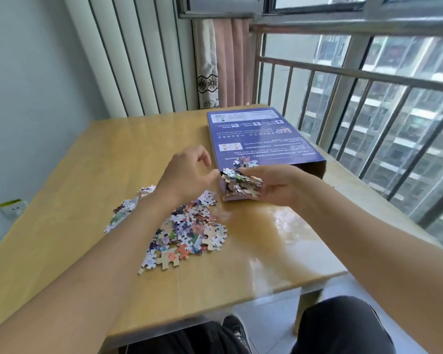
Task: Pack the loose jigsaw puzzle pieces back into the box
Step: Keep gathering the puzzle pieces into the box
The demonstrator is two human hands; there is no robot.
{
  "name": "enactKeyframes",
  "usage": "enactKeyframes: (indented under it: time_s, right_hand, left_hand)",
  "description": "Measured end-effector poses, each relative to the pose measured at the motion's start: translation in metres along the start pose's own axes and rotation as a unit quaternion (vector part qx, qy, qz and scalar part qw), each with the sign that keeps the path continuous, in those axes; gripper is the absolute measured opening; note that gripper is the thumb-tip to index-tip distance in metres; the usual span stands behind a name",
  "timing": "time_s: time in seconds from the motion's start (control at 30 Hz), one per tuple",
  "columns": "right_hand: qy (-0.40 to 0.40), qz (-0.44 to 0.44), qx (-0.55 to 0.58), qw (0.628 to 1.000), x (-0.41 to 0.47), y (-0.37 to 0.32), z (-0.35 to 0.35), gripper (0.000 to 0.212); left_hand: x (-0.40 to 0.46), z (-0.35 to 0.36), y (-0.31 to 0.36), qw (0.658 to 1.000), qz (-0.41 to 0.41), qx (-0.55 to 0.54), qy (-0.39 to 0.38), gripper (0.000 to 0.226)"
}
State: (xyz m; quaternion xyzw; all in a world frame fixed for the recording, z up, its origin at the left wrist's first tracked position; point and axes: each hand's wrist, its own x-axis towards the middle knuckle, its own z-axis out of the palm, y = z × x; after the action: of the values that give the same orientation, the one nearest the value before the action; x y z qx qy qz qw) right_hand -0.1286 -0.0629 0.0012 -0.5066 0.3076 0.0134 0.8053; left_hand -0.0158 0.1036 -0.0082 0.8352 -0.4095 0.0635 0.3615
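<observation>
Wooden table point(62, 175), window railing point(368, 80) beside box point(261, 139).

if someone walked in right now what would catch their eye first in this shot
Probably the right hand holding a thick handful of puzzle pieces at the open near end of the purple box, which lies flat on the far right of the wooden table. Next, the colourful pile of loose pieces spread mid-table under the left forearm, with the left hand close beside the box opening.
</observation>
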Motion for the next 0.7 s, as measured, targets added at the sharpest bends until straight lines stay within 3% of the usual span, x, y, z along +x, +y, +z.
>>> enactKeyframes:
  time_s: [0.07, 0.23, 0.33, 0.43, 0.6, 0.7]
  right_hand:
    - [0.022, 0.003, 0.001, 1.0, -0.007, -0.001, -0.021, 0.023]
    - [0.06, 0.044, 0.048, 0.996, -0.011, -0.008, -0.048, 0.037]
    - [0.064, 0.037, 0.091, 0.993, -0.014, -0.015, -0.047, 0.033]
    - [0.072, 0.03, 0.132, 0.988, -0.012, -0.018, -0.048, 0.04]
    - [0.095, -0.093, 0.202, 0.97, -0.017, -0.015, -0.041, 0.039]
    - [0.148, -0.134, -0.035, 0.979, -0.028, -0.013, -0.041, 0.029]
  left_hand:
    - [0.004, 0.015, 0.009, 0.999, 0.029, 0.016, -0.024, 0.021]
    - [0.007, 0.046, 0.018, 0.988, 0.086, 0.097, -0.086, 0.006]
    - [0.011, 0.055, 0.021, 0.97, 0.102, 0.199, -0.094, 0.021]
    - [0.014, 0.057, 0.021, 0.962, 0.082, 0.239, -0.103, 0.051]
    - [0.012, 0.058, 0.021, 0.962, 0.072, 0.245, -0.102, 0.069]
    - [0.009, 0.059, 0.021, 0.962, 0.068, 0.245, -0.101, 0.072]
